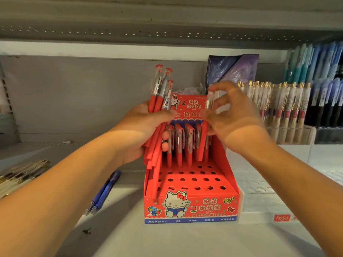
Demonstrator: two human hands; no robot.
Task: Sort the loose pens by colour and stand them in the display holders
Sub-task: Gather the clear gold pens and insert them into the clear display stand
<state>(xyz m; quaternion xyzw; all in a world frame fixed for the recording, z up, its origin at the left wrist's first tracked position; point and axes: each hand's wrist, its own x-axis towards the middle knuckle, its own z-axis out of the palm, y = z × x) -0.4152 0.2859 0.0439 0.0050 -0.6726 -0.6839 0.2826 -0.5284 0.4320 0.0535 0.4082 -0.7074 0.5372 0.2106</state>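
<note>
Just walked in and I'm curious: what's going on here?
A person is filling the red display box. The left hand grips a bunch of red pens, while the right hand pinches a single red pen over the box's back row, where several pens already stand. The front holes are empty. Blue pens lie on the shelf to the left.

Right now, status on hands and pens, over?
Left hand grips red pen bundle. Right hand pinches one red pen over red display box. Front holes free.

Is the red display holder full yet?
No, only partly filled. In the red display holder, red pens stand only at the back; the front rows of holes are bare.
</note>
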